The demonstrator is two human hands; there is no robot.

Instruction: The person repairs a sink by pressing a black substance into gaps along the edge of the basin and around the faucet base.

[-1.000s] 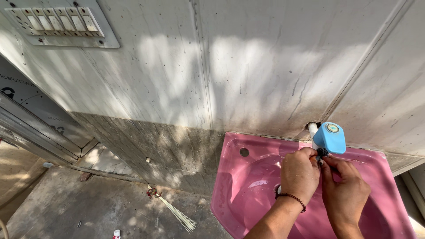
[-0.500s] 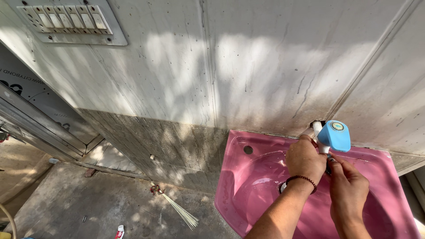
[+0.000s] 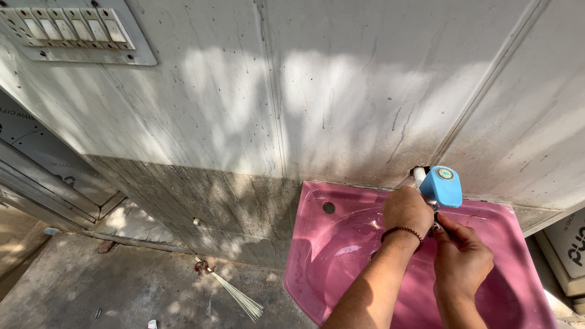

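Pink basin [image 3: 341,256] on the wall, blue tap [image 3: 441,185] sticking out over its back rim, and the left hand [image 3: 407,211] curls shut on the pipe just behind the tap while the right hand [image 3: 462,259] pinches its spout from directly below.

Left hand [image 3: 407,211]: bare, without rings or glove. A thin bracelet [image 3: 402,231] of small dark beads circled its wrist. Left forearm [image 3: 369,285]: bare, no sleeve in view. Right hand [image 3: 463,261]: bare, nothing worn on the fingers or wrist. Right forearm: unsleeved where visible.
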